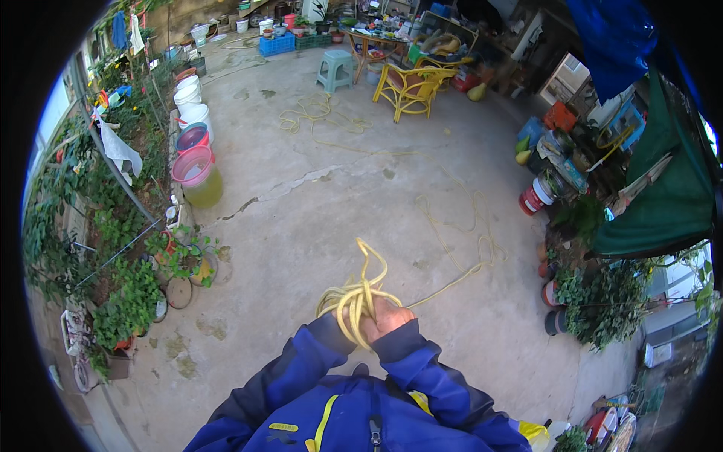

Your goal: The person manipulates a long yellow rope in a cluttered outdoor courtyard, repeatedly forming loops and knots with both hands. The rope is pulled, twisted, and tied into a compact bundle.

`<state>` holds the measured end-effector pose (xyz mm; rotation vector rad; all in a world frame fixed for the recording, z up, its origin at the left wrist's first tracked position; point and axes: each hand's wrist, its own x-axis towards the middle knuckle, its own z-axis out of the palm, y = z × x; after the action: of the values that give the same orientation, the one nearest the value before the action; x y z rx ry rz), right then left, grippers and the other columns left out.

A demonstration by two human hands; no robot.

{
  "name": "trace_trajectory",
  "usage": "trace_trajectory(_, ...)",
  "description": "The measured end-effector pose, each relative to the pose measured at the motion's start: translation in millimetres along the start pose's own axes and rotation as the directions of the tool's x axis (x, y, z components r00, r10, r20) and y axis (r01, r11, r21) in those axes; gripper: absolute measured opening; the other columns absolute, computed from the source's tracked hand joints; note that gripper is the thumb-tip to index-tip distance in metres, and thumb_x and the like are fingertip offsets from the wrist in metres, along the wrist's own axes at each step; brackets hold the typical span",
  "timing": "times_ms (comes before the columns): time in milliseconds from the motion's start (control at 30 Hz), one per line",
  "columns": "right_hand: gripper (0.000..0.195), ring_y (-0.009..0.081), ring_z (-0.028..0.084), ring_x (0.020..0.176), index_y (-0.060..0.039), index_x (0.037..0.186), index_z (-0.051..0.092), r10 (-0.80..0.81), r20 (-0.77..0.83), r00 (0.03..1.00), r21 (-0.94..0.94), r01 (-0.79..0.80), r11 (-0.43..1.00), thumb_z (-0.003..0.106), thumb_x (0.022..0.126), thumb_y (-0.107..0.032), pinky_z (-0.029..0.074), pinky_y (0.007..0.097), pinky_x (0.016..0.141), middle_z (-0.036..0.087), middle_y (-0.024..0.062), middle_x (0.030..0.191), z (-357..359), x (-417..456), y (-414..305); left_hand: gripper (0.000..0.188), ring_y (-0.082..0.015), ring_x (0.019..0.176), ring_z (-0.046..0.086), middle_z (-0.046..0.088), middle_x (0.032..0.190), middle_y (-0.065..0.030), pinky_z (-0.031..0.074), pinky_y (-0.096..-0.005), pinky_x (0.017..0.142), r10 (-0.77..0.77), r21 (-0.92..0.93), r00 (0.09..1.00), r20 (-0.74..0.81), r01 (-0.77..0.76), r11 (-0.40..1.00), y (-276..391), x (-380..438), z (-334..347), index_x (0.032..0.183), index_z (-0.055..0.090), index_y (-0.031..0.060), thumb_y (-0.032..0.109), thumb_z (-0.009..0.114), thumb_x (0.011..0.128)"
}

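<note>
A bundle of yellow cord or thin hose is looped in front of my chest, with one loop sticking up and away from me. My left hand grips the bundle from the left and is mostly hidden behind the strands. Against it, my right hand closes on the strands from the right side. From there the trailing length runs out to the right onto the concrete floor. It lies in loose loops at the right, then continues to a tangled heap near a stool.
Plastic buckets line the garden bed on the left, with potted plants nearer me. A light-blue stool and a yellow rattan chair stand ahead by a cluttered table. Pots and a green tarp border the right.
</note>
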<state>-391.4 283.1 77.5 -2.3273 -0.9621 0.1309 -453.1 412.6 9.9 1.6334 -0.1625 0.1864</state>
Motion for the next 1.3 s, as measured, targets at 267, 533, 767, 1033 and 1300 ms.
trace_trajectory(267,0.025,0.035,0.058,0.057,-0.0038,0.086,0.05,0.084,-0.205,0.975,-0.249,-0.135,0.959,0.059,0.069,-0.02,0.047,0.0427,0.051,0.059,0.0169,0.067,37.8,4.8,31.1,0.035,-0.0215,0.088,0.061,0.062,0.103,-0.0106,0.048,-0.0332,0.083,-0.512,-0.623,0.84,-0.179,0.306,0.72,5.7,4.2,10.9,0.117,0.052,-0.0011,0.008,0.055,0.083)
trace_trajectory(533,0.021,0.0203,0.059,0.059,-0.0007,0.085,0.062,0.491,0.222,0.842,0.688,-0.492,0.533,0.062,0.07,-0.015,0.048,0.0327,0.053,0.061,0.0092,0.067,-6.1,31.0,81.5,0.009,-0.013,0.061,0.055,0.056,0.068,-0.0003,0.048,-0.0294,0.06,-0.597,-0.735,0.775,-0.207,0.279,0.618,-33.4,-4.7,-15.5,0.089,0.057,0.0034,0.006,0.058,0.08)
trace_trajectory(767,0.02,0.0187,0.057,0.053,0.0029,0.077,0.062,0.24,0.069,0.968,0.755,-0.208,0.622,0.066,0.069,-0.015,0.048,0.0289,0.054,0.061,0.0107,0.062,-156.6,31.2,122.4,0.021,-0.0292,0.069,0.062,0.063,0.072,-0.0143,0.049,-0.0354,0.063,-0.242,0.433,0.809,-0.536,0.509,0.743,-96.8,-3.5,-73.2,0.08,0.063,0.0076,0.02,0.071,0.065)
trace_trajectory(1033,0.018,0.0347,0.055,0.058,-0.0047,0.074,0.057,0.053,-0.495,0.867,-0.596,-0.383,0.706,0.059,0.068,-0.022,0.043,0.0414,0.056,0.055,0.0169,0.059,-361.5,-2.8,201.1,0.02,-0.0308,0.072,0.061,0.064,0.074,-0.012,0.048,-0.0401,0.065,-0.24,0.486,0.631,-0.738,0.743,0.46,-167.9,-82.2,-189.7,0.078,0.065,0.0126,0.024,0.073,0.063)
trace_trajectory(1300,0.014,0.024,0.057,0.054,-0.0028,0.083,0.06,0.345,-0.586,0.733,-0.064,-0.466,0.883,0.058,0.074,-0.013,0.045,0.0352,0.051,0.058,0.0093,0.061,-430.7,-35.8,217.9,0.022,-0.0247,0.071,0.062,0.065,0.078,-0.0148,0.048,-0.0361,0.066,-0.204,0.187,0.384,-0.9,0.764,0.617,-237.1,-180.4,-314.6,0.091,0.065,0.008,0.023,0.061,0.075)
